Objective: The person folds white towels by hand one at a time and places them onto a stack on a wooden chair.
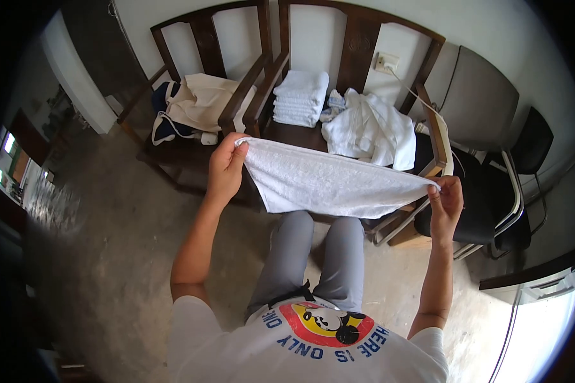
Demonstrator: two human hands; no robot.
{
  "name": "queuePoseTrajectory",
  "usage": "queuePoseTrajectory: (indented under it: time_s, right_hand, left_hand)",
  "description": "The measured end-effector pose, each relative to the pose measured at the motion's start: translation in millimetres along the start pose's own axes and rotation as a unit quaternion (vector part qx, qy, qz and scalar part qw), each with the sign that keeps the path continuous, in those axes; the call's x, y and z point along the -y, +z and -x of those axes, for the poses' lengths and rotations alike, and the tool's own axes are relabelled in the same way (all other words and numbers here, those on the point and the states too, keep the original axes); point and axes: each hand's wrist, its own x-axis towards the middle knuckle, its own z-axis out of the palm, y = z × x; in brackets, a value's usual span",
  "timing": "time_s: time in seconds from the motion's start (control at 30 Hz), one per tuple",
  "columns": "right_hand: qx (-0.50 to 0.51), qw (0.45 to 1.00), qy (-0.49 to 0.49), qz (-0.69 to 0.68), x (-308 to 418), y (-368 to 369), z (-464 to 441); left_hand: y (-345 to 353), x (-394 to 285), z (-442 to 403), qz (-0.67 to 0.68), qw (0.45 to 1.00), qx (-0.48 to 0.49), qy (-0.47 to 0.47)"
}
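Observation:
A white towel hangs stretched out in the air between my hands, above my knees. My left hand pinches its upper left corner between thumb and fingers. At the other end, my right hand grips the right corner, a little lower. Behind the towel, a neat stack of folded white towels sits on the seat of a dark wooden chair. Right of the stack lies a loose heap of crumpled white towels, its lower part close behind the held towel's top edge.
On the left wooden chair lies a beige and navy cloth item. A wall socket has a cable running over the chair's right arm. Black metal-framed chairs stand at right. Concrete floor shows at left.

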Motion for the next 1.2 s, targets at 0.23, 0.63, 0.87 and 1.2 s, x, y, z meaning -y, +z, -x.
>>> queuePoseTrajectory:
  time_s: [0.23,0.63,0.87,1.2]
  right_hand:
    - [-0.016,0.999,-0.035,-0.03,29,3,-27]
    - [0.034,0.999,-0.015,0.02,-8,21,-32]
    - [0.028,0.999,-0.008,0.037,-43,8,-86]
    - [0.023,1.0,-0.009,-0.004,-17,-1,-61]
  left_hand:
    - [-8,-17,-24,0.169,0.982,0.048,-0.069]
    - [-9,22,-28,0.203,0.973,0.069,-0.087]
    - [-1,14,-68,0.179,0.977,0.1,-0.06]
    - [0,7,-61,0.184,0.976,0.104,-0.049]
